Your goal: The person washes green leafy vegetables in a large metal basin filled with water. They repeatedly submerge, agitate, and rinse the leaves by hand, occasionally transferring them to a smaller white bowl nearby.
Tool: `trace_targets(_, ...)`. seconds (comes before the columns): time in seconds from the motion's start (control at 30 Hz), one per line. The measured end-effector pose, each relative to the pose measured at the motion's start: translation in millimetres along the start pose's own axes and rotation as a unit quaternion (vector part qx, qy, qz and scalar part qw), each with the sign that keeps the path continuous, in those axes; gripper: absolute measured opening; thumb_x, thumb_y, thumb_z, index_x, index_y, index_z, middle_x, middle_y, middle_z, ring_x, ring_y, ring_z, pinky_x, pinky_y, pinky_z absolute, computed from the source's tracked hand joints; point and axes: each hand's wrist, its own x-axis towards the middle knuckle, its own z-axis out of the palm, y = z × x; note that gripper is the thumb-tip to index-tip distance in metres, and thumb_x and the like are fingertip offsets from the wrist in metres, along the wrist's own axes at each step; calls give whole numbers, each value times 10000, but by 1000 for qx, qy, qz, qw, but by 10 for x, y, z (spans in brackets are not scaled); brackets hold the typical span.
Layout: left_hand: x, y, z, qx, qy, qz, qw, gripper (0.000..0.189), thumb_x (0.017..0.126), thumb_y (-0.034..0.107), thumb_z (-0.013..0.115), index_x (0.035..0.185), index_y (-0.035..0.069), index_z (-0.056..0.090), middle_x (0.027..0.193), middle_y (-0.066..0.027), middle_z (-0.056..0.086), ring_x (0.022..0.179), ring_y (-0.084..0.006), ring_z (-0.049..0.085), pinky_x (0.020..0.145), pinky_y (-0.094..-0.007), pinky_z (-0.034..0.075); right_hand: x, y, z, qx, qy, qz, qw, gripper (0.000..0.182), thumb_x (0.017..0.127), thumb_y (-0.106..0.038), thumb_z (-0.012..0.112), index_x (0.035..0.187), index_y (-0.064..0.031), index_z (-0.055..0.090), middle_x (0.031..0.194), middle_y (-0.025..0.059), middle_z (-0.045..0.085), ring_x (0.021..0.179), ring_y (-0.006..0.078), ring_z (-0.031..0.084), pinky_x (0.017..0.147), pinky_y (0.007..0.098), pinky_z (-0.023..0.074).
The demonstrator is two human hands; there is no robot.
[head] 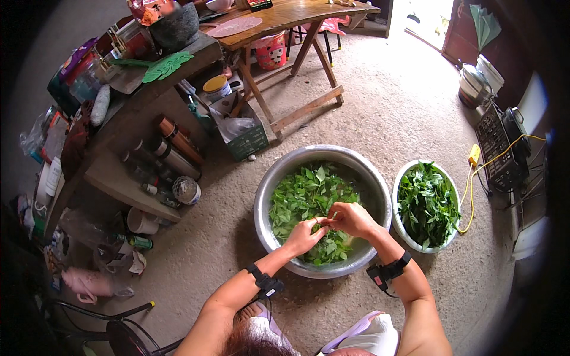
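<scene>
A wide metal basin [262, 240] stands on the floor before me, with water and loose leafy greens [303, 191] floating in it. Over its near right part, my left hand [305, 236] and my right hand [354, 220] meet at the fingertips. The fingers of both pinch a small piece of greens, mostly hidden between them. More leaves [329, 249] lie just below the hands in the basin. To the right of the basin, close to its rim, an oval white tub [396, 222] is heaped with darker leafy greens [427, 200].
A yellow power strip [474, 155] and its cord lie right of the tub, near a black plastic crate [496, 138]. Shelving with bottles [176, 155] lines the left. A wooden table [285, 18] and a green cardboard box [247, 144] stand ahead; a stool [129, 338] is at lower left.
</scene>
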Motion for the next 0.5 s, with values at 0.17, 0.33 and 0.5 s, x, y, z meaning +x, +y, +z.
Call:
trace_targets(0.17, 25, -11, 4, 2, 23, -24, 999, 233, 927, 260, 646, 1046, 69, 709, 890, -97, 739, 848, -219, 717, 764, -324, 539, 127, 377, -30, 127, 10, 47, 991, 237, 825, -211, 721, 1038, -113, 691, 794, 66, 733, 753, 206, 721, 695, 314, 556)
trace_targets(0.33, 4, -65, -4, -57, 38, -26, 997, 196, 948, 207, 631, 1018, 44, 711, 889, -63, 748, 837, -136, 704, 756, -274, 531, 284, 1148, 55, -194, 174, 68, 963, 503, 791, -213, 722, 1252, -97, 560, 1283, 144, 571, 1090, 350, 609, 879, 452, 529)
trace_targets(0.5, 12, -13, -66, -64, 43, -12, 997, 194, 952, 180, 630, 1022, 15, 704, 948, -70, 734, 890, -112, 672, 814, -264, 514, 175, 1129, 425, -221, -28, 97, 970, 679, 762, -176, 710, 1390, -180, 452, 1271, 188, 581, 1101, 382, 615, 885, 487, 525)
